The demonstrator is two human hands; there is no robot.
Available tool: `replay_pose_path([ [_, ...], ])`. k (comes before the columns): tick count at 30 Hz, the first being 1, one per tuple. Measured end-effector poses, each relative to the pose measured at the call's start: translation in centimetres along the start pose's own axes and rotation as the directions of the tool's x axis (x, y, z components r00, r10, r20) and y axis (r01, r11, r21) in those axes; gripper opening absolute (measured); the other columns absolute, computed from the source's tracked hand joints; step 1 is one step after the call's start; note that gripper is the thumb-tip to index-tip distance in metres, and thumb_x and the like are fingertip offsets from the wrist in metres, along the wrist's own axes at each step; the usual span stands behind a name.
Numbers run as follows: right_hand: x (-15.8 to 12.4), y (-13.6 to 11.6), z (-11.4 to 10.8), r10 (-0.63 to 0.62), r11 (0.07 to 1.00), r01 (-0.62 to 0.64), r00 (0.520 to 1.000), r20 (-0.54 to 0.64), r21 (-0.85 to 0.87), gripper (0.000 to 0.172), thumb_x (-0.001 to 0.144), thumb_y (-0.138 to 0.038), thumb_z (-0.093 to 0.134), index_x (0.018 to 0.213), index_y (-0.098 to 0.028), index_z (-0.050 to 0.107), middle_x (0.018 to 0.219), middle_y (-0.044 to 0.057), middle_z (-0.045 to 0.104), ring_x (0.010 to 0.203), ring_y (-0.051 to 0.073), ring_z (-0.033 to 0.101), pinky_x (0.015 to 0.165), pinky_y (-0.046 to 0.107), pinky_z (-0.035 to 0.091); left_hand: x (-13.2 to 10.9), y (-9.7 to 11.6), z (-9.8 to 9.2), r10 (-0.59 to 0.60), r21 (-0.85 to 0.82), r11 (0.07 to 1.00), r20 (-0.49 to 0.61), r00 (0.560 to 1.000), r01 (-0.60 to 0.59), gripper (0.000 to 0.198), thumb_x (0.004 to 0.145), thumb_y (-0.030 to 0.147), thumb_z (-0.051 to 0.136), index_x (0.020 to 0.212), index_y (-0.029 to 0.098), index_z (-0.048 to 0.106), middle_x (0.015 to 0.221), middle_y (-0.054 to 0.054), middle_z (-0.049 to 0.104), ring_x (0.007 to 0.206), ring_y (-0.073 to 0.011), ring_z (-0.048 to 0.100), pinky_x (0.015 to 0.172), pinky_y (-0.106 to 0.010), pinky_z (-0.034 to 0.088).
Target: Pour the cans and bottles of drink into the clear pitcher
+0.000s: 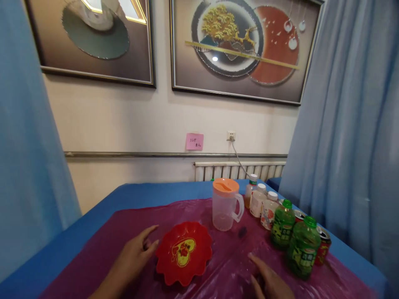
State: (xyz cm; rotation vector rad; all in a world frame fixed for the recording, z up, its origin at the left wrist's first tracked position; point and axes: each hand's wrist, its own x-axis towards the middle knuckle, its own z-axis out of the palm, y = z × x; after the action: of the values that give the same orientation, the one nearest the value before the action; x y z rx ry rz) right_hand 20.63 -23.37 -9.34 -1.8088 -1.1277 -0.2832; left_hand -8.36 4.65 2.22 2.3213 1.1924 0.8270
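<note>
My left hand [132, 255] lies on the purple plastic sheet [118, 232] with its fingers stretched out, fingertips just left of a red scalloped plate [183, 252] with a yellow heart print. My right hand [269, 282] rests flat on the sheet at the bottom edge, fingers extended, to the right of the plate and holding nothing. A clear plastic jug [225, 204] with an orange lid stands behind the plate.
Two green bottles [296, 238], two red cans [322, 245] and several small white-capped bottles [261, 201] line the right side of the blue table [140, 193]. Blue curtains hang at both sides. A radiator and framed pictures are on the wall behind.
</note>
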Motion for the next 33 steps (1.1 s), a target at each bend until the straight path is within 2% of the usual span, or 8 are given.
replay_pose_path([
  [3, 4.9, -4.5, 0.0, -0.21, 0.964, 0.206, 0.978, 0.009, 0.168, 0.056, 0.103, -0.031, 0.041, 0.157, -0.022, 0.035, 0.091, 0.007, 0.077, 0.073, 0.019, 0.075, 0.064, 0.026, 0.061, 0.9, 3.8, -1.2, 0.042, -0.006, 0.999, 0.023, 0.999, -0.042, 0.082, 0.082, 0.052, 0.049, 0.153, 0.011, 0.04, 0.054, 0.01, 0.05, 0.052, -0.0165, 0.054, 0.054, -0.025, 0.039],
  [6, 10.0, -9.4, 0.1, -0.365, 0.877, 0.402, 0.914, -0.179, 0.262, 0.069, 0.102, -0.018, 0.042, 0.164, -0.022, 0.012, 0.112, 0.01, 0.075, 0.099, 0.018, 0.074, 0.084, 0.032, 0.062, 1.2, 8.5, -2.3, 0.148, -0.062, 0.985, -0.19, 0.971, -0.162, 0.082, 0.091, 0.05, 0.048, 0.161, 0.021, 0.018, 0.059, 0.011, 0.054, 0.05, -0.0136, 0.051, 0.053, -0.023, 0.041],
  [10, 14.2, -13.4, 1.1, -0.414, 0.77, 0.55, 0.816, -0.403, 0.322, 0.078, 0.099, -0.008, 0.041, 0.164, -0.023, 0.001, 0.116, 0.012, 0.073, 0.107, 0.019, 0.071, 0.088, 0.038, 0.061, 1.0, 12.0, -1.8, 0.321, 0.006, 0.924, -0.557, 0.766, -0.383, 0.082, 0.094, 0.039, 0.055, 0.162, 0.025, 0.011, 0.062, 0.011, 0.059, 0.051, -0.0122, 0.054, 0.059, -0.023, 0.049],
  [13, 15.4, -14.2, 2.7, -0.377, 0.766, 0.54, 0.817, -0.437, 0.349, 0.08, 0.097, -0.006, 0.041, 0.165, -0.023, 0.001, 0.097, 0.006, 0.074, 0.09, 0.017, 0.072, 0.084, 0.037, 0.061, 2.0, 11.5, -0.2, 0.421, 0.09, 0.869, -0.648, 0.634, -0.486, 0.082, 0.095, 0.031, 0.055, 0.162, 0.026, 0.008, 0.063, 0.011, 0.058, 0.053, -0.0121, 0.056, 0.066, -0.024, 0.052],
  [15, 16.0, -14.1, 3.8, -0.329, 0.801, 0.475, 0.857, -0.396, 0.363, 0.08, 0.095, -0.007, 0.04, 0.165, -0.021, 0.003, 0.083, 0.001, 0.07, 0.074, 0.015, 0.07, 0.073, 0.031, 0.06, 3.2, 10.4, 0.5, 0.363, 0.054, 0.902, -0.632, 0.685, -0.428, 0.082, 0.094, 0.034, 0.055, 0.162, 0.025, 0.011, 0.062, 0.011, 0.057, 0.051, -0.0121, 0.055, 0.062, -0.023, 0.051],
  [19, 17.5, -13.8, 5.4, -0.197, 0.906, 0.289, 0.934, -0.297, 0.309, 0.083, 0.089, -0.006, 0.04, 0.164, -0.017, 0.007, 0.068, -0.004, 0.065, 0.058, 0.016, 0.064, 0.062, 0.027, 0.055, 5.3, 9.0, 0.4, 0.08, -0.127, 0.981, -0.433, 0.898, -0.149, 0.09, 0.089, 0.044, 0.056, 0.163, 0.022, 0.01, 0.055, 0.012, 0.052, 0.045, -0.0131, 0.05, 0.049, -0.022, 0.042],
  [30, 17.0, -12.9, 6.4, -0.111, 0.93, 0.174, 0.972, -0.205, 0.325, 0.08, 0.089, -0.009, 0.04, 0.163, -0.015, 0.012, 0.069, -0.003, 0.067, 0.06, 0.018, 0.066, 0.061, 0.029, 0.054, 4.8, 9.1, 0.5, 0.046, -0.178, 0.975, -0.436, 0.899, -0.136, 0.091, 0.089, 0.05, 0.056, 0.163, 0.025, 0.009, 0.057, 0.012, 0.055, 0.045, -0.0131, 0.05, 0.05, -0.023, 0.044],
  [33, 14.9, -12.3, 6.6, -0.167, 0.917, 0.195, 0.98, -0.108, 0.349, 0.076, 0.091, -0.008, 0.039, 0.163, -0.015, 0.015, 0.074, -0.001, 0.07, 0.063, 0.017, 0.068, 0.062, 0.027, 0.056, 5.3, 7.5, 0.4, 0.034, -0.197, 0.974, -0.374, 0.927, -0.115, 0.09, 0.09, 0.052, 0.054, 0.162, 0.022, 0.012, 0.075, 0.005, 0.071, 0.061, -0.0162, 0.065, 0.061, -0.026, 0.053],
])
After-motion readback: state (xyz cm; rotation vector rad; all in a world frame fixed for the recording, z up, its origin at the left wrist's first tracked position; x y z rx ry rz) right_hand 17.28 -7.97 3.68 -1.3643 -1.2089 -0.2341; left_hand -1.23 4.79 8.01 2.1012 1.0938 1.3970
